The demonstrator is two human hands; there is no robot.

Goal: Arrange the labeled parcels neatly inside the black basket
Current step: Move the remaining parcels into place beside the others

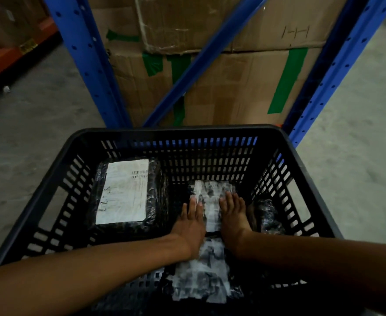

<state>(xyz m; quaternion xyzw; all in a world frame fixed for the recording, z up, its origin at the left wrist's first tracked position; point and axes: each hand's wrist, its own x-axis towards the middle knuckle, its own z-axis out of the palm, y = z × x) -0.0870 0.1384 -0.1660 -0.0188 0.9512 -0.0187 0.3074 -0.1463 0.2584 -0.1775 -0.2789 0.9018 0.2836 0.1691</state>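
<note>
A black slotted basket (180, 131) stands on the floor in front of me. Inside it at the left lies a black-wrapped parcel (123, 192) with a large white label facing up. In the middle lies a second black parcel (212, 192) with a smeared white label. My left hand (190, 220) and my right hand (233, 213) press flat on it, one on each side, fingers spread forward. Closer to me a third labeled parcel (203, 274) lies between my forearms. A dark wrapped parcel (268, 215) sits against the right wall, partly hidden by my right hand.
Blue steel rack uprights (84, 65) and a diagonal brace (201, 62) stand right behind the basket, with large cardboard boxes (233, 83) taped in green. Grey concrete floor (27, 133) lies to the left and right. An orange rack beam (16, 53) is at far left.
</note>
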